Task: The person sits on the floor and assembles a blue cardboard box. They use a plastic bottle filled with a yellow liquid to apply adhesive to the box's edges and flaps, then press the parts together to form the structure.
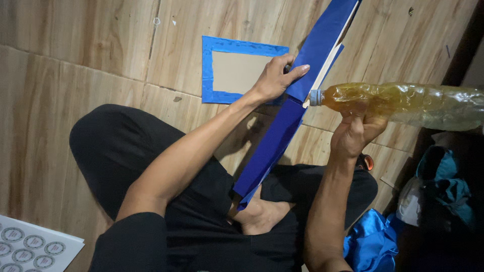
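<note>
My left hand grips a long folded blue paper piece that runs tilted from my foot up to the top of the view. My right hand holds a crumpled plastic bottle of amber liquid sideways, its capped tip touching the pale inner edge of the blue piece. A cardboard rectangle with a blue border lies on the wooden floor behind my left hand.
I sit cross-legged in black clothes on a wooden floor. A white sheet of round stickers lies at the bottom left. Shiny blue fabric and a dark bag with teal parts sit at the right.
</note>
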